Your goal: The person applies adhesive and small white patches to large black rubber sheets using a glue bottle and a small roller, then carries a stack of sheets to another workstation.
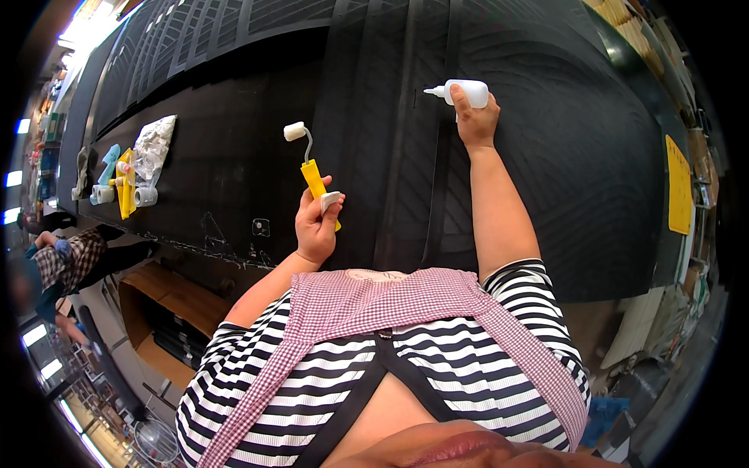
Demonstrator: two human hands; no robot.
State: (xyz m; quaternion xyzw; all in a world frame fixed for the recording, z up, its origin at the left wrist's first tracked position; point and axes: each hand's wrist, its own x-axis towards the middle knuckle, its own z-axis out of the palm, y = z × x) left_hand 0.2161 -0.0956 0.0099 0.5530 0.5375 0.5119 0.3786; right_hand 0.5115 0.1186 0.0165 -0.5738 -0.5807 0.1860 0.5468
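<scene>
My left hand [317, 226] is closed round the yellow handle of a small paint roller [314, 176], whose white roller head points up and away from me. A small white piece, perhaps folded cloth or paper [330, 201], is also pinched in that hand. Farther out on the right, my right hand [477, 123] grips a white squeeze bottle [469, 93] lying on its side in the air. Its narrow nozzle points left, over a seam in the black sheet material [374, 156] on the table. Whether any liquid leaves the nozzle is too small to tell.
At the table's left lie a clear plastic bag [154, 144], rolls of tape [145, 196], a yellow tool [126, 183] and a light blue item [111, 162]. A yellow sheet [677, 185] is at the right edge. A cardboard box [160, 312] stands below left, near another person [74, 257].
</scene>
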